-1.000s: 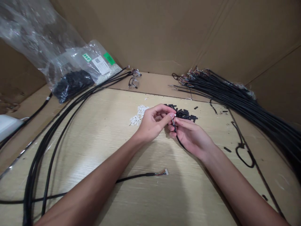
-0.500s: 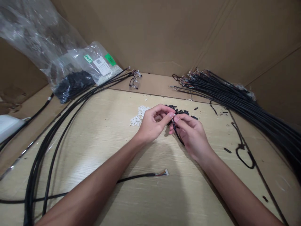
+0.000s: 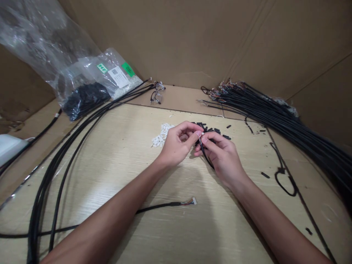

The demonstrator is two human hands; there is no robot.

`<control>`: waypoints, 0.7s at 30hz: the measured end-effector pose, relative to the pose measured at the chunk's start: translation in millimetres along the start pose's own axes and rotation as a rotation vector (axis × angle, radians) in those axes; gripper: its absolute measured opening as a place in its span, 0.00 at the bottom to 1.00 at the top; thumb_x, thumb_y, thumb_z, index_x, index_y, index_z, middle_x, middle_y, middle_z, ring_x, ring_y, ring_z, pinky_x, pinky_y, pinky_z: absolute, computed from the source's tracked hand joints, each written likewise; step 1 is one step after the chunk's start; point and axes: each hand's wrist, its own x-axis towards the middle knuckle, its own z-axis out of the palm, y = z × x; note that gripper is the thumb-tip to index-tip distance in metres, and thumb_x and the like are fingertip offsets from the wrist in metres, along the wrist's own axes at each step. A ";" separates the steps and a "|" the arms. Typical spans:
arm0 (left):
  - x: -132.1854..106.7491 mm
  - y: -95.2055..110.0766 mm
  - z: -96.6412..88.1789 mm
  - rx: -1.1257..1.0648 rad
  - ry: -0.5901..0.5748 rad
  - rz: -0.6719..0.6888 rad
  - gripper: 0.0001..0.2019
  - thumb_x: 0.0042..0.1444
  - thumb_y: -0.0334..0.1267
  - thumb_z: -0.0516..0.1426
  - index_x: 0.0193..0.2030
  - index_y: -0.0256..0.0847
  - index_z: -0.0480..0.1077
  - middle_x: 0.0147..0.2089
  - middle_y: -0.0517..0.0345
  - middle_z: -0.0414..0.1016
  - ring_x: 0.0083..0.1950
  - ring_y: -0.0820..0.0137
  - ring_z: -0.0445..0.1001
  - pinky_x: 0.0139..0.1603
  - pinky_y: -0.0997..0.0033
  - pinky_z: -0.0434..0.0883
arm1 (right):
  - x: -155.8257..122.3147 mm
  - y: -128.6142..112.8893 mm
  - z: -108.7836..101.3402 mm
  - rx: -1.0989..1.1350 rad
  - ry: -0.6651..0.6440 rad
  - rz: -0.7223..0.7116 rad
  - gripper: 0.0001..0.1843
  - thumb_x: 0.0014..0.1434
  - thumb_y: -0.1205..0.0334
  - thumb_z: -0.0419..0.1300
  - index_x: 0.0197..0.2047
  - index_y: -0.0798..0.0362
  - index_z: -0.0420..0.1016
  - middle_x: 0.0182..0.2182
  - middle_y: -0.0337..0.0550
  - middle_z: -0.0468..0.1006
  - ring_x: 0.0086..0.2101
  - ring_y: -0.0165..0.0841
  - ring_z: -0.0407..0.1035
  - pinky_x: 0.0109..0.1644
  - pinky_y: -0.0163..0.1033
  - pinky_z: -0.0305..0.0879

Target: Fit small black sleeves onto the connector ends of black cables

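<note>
Cardboard [image 3: 178,40] backs bags [image 3: 96,75] of black pieces [image 3: 86,96] and white pieces [image 3: 125,89]; left fingers [image 3: 194,137] and right fingers [image 3: 211,144] pinch a cable [image 3: 205,156].

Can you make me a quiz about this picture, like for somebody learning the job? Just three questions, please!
1. True or false: the left hand and the right hand are holding the glasses.
2. Pick one: what colour is the connector on the cable end lying on the table, nearest the person?
A) green
B) white
C) red
3. Fill in the gap: the thickest bundle of black cables lies on the ____ side of the picture.

Key:
1. False. Both hands are at the end of a black cable; the glasses lie farther back.
2. B.
3. Right.
</note>
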 end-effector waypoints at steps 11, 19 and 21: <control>-0.5 -1.2 0.2 -0.025 -0.014 -0.012 0.14 0.62 0.48 0.73 0.43 0.40 0.83 0.35 0.56 0.85 0.32 0.71 0.82 0.36 0.72 0.80 | 3.9 -8.0 -8.7 0.081 -0.081 0.198 0.16 0.55 0.52 0.84 0.38 0.49 0.88 0.36 0.41 0.81 0.37 0.34 0.76 0.40 0.41 0.81; -0.3 -1.3 0.1 -0.031 -0.012 -0.011 0.13 0.62 0.47 0.74 0.43 0.39 0.83 0.36 0.55 0.85 0.33 0.71 0.83 0.37 0.72 0.80 | 6.3 -6.5 -10.0 0.132 -0.063 0.247 0.16 0.53 0.53 0.86 0.38 0.50 0.88 0.36 0.41 0.83 0.37 0.33 0.76 0.41 0.40 0.80; -0.2 -2.0 0.0 -0.033 -0.012 -0.011 0.13 0.62 0.46 0.74 0.43 0.40 0.83 0.36 0.55 0.85 0.33 0.71 0.83 0.37 0.72 0.80 | 6.1 -5.3 -8.5 0.141 -0.041 0.240 0.18 0.51 0.53 0.87 0.38 0.51 0.88 0.37 0.41 0.83 0.36 0.32 0.76 0.41 0.39 0.80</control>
